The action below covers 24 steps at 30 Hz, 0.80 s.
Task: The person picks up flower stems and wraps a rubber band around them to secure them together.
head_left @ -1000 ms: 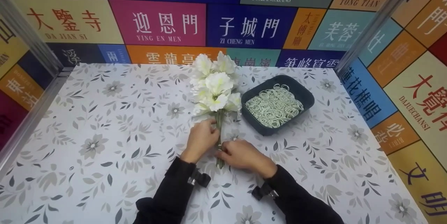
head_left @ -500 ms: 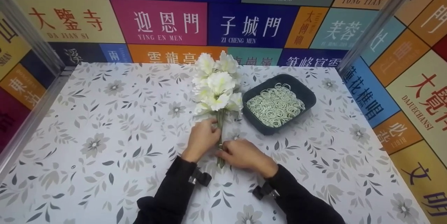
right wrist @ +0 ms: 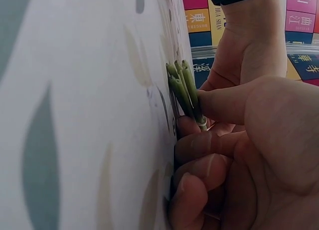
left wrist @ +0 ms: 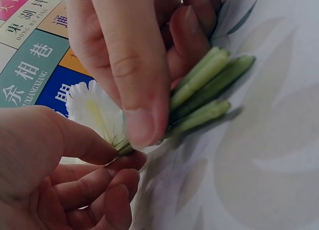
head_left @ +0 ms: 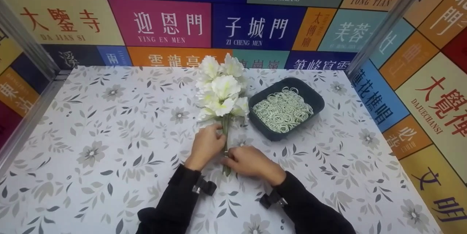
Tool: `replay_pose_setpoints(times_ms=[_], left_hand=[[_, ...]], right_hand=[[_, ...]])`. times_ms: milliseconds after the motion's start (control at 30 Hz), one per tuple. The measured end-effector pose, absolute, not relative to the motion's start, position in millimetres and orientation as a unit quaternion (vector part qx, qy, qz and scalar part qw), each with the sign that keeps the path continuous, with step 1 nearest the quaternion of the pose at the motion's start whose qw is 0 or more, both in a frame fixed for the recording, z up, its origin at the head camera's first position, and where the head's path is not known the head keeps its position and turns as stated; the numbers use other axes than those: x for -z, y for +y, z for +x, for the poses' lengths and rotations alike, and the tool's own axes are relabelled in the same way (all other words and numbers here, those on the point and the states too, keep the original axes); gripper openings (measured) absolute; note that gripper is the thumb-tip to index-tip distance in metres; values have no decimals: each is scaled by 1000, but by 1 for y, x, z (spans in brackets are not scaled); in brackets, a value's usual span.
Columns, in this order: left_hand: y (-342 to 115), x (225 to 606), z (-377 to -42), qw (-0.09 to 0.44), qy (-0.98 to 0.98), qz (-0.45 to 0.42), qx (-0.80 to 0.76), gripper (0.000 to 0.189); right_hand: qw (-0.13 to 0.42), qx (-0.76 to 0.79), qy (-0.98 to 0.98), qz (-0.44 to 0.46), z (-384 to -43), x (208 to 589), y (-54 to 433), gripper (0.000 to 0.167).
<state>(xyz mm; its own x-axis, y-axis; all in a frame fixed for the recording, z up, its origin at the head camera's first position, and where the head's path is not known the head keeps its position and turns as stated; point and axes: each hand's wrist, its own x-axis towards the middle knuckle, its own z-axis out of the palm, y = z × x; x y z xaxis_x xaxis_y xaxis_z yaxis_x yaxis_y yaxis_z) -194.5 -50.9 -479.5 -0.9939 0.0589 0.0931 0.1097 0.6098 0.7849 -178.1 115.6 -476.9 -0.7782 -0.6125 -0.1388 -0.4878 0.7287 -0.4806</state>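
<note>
A bunch of white flowers (head_left: 224, 89) with yellow-green centres lies on the patterned cloth, blooms pointing away from me. My left hand (head_left: 207, 142) pinches the green stems (head_left: 226, 131) just below the blooms, between thumb and fingers. Lower down, my right hand (head_left: 251, 161) grips the same stems near their cut ends (left wrist: 214, 80). In the right wrist view a pale rubber band (right wrist: 202, 122) circles the stems right at the right thumb and fingers. To the right of the blooms stands a dark tub (head_left: 316, 114) full of pale rubber bands (head_left: 282, 110).
A white cloth (head_left: 138, 186) with grey leaves and flowers covers the table. Behind it and at both sides rise panels of coloured signs (head_left: 257, 26), with metal posts (head_left: 388, 22) at the corners. Each dark sleeve carries a small black strap device (head_left: 206, 187).
Both hands keep their places on the stems, and the flowers and tub stay where they are. Only the head view has shifted slightly.
</note>
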Motion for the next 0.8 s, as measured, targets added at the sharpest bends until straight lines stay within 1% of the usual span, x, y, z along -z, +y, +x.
replay_pose_setpoints(times_ms=[133,367,633,733,800], left_hand=[[-49,479,-194,39,-902,-46,428,35],[-45,480,-196,28,-897,-51,439,36],[-54,477,-194,8,-895,-36,445,37],[-59,475,-191,19,-902,-44,429,37],[-63,472,-188,40,-910,-57,410,36]], right_hand=[[143,218,918,-299,-178,477,117,34],[164,223,919,-281,-178,475,121,35],[192,233,911,-282,-179,468,119,34],[188,227,913,-281,-178,464,121,32],[176,220,916,-286,-178,460,125,29]])
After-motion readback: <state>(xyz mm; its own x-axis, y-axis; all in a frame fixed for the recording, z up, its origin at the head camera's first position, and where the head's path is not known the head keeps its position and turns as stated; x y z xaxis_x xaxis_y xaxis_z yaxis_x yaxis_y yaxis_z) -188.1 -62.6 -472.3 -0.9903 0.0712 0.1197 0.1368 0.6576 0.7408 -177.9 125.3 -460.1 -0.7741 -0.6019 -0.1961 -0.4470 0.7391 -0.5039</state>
